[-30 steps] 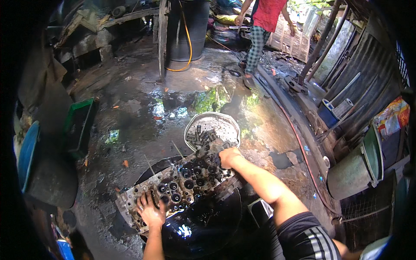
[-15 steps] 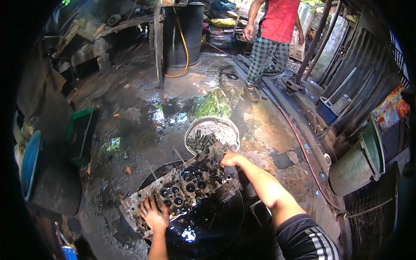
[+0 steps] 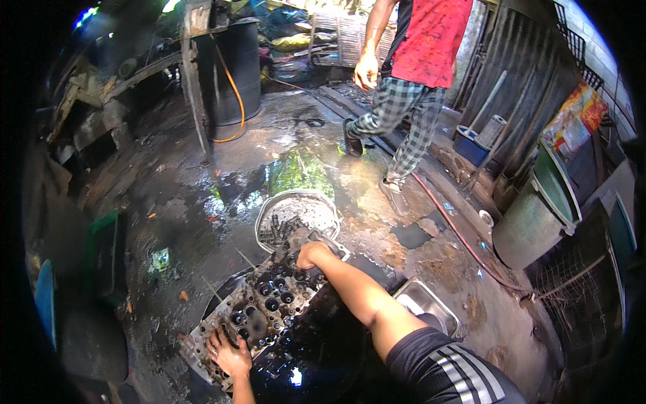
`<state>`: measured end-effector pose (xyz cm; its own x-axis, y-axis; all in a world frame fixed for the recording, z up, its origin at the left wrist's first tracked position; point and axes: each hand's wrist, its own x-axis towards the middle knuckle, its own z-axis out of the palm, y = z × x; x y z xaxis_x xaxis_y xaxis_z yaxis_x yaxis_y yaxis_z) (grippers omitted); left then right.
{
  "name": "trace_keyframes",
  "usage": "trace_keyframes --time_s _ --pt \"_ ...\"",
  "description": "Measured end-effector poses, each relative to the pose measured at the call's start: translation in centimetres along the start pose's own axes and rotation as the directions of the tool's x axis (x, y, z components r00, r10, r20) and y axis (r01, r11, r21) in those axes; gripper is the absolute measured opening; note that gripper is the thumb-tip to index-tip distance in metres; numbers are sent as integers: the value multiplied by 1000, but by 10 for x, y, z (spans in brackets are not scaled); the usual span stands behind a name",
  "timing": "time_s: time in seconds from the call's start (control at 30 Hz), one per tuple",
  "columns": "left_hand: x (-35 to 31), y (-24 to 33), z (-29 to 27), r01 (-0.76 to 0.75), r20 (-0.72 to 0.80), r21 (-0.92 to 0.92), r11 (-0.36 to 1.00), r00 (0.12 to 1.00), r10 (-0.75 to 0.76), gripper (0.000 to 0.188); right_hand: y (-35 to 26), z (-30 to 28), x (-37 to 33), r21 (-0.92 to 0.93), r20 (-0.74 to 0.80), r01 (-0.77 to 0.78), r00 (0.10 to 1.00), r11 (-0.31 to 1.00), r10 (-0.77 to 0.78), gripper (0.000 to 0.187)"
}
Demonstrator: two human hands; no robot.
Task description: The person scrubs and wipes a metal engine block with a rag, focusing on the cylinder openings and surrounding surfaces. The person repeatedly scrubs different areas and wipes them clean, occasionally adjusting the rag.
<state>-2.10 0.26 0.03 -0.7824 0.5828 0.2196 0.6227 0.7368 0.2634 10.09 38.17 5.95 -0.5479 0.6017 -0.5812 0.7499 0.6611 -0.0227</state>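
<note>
An oily engine cylinder head (image 3: 254,301), with round bores along its top, lies slantwise over a dark, wet, round-edged surface (image 3: 323,343). My left hand (image 3: 230,357) rests on its near left end, palm down and fingers spread. At the far right end my right hand (image 3: 313,255) is closed, its fingers curled down against the metal. What those fingers grip is hidden. Just beyond that end stands a pale round basin (image 3: 334,225) holding several dark coil springs (image 3: 286,227). Two thin rods, one of them this rod (image 3: 212,288), stick up by the head's far long side.
A steel tray (image 3: 449,313) lies right of my arm. Ahead, a person in a red shirt (image 3: 431,44) walks on the wet floor. A red hose (image 3: 464,246) runs past a tall grey bin (image 3: 525,232). A black drum (image 3: 239,74) stands behind a post (image 3: 194,87); a green crate (image 3: 101,232) lies left.
My view has swung right, so the scene sits further left. The person has stepped nearer. More of the steel tray shows. Both hands stay on the cylinder head.
</note>
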Motion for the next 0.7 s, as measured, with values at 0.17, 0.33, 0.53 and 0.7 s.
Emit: trace_keyframes --time_s 0.17,0.33,0.53,0.7 --pt "1 0 0 28 45 -1 1000 999 -28 67 47 50 -23 124 -294 271 929 955 -226 44" --pt "0 -2 1 30 66 54 998 997 -33 72 111 61 -147 514 -529 253 846 819 71 61" --pt "0 -10 7 -19 38 90 996 999 16 73 232 119 -295 580 -562 101 767 808 308 56" --pt "3 -17 7 -64 91 82 995 994 57 83 282 279 -416 760 -317 -178 738 625 596 63"
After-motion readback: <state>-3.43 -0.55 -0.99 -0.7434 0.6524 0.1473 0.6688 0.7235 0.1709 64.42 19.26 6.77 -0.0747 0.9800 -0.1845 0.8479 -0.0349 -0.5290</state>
